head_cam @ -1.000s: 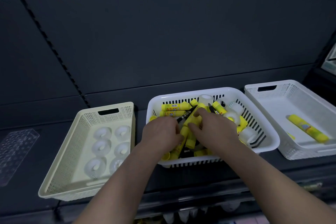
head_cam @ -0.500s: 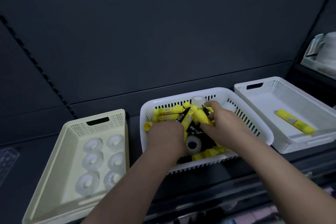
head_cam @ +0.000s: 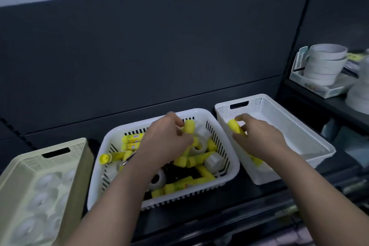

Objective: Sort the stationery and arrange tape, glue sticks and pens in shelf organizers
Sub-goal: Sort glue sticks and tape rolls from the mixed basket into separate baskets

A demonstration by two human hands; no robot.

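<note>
**A:** Three baskets in a row. What's nearest?

**B:** Two forearms reach in from the front edge. On the left, the cream basket (head_cam: 75,146) holds tape rolls (head_cam: 46,180) lying flat. The middle basket (head_cam: 179,198) is the mixed pile: glue sticks (head_cam: 205,174), a tape roll (head_cam: 213,161) or two, and dark pens (head_cam: 179,173) at the bottom. The right basket (head_cam: 259,104) has a loose stick (head_cam: 256,160) half hidden under the wrist.

**A:** And the hands?

**B:** The left hand (head_cam: 165,140) is at the far end of the middle basket. Its fingers are curled and pinch the left stick (head_cam: 189,126), one end poking up. The right hand (head_cam: 259,136) is over the near-left part of the right basket. Its fingertips pinch the right stick (head_cam: 234,126), whose end juts out to the left.

**A:** How will the sticks handle?

**B:** I'd judge them to be light, stiff plastic tubes. They look smooth and round, so one gripped near the tip is likely to slip, and one dropped is likely to roll. Take hold across the middle of the barrel. Avoid the cap, which might pull off.

**A:** And the rest?

**B:** The rolls look light and rigid, so a pinch through the core or across the rim should do. The pens are thin and buried, so the sticks on top probably need clearing first.

**A:** Anything further back?

**B:** There's a dark back panel. On a side shelf at far right stand stacked rolls (head_cam: 325,66), well apart from the baskets.
</note>
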